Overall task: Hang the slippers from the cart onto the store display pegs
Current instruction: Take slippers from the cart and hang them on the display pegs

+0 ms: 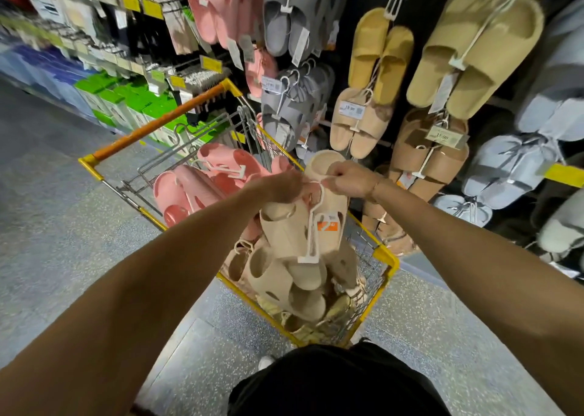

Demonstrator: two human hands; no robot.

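Yellow cart (384,259), beige slippers (278,276), pink slippers (189,184)

Matt beige foam slippers (284,226), white plastic hanger (311,226), wire-metal cart (384,257).

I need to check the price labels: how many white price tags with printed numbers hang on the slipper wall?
3: one price tag by the grey slippers, one on the beige pair, one on the brown pair. Others may be hidden or too blurred.
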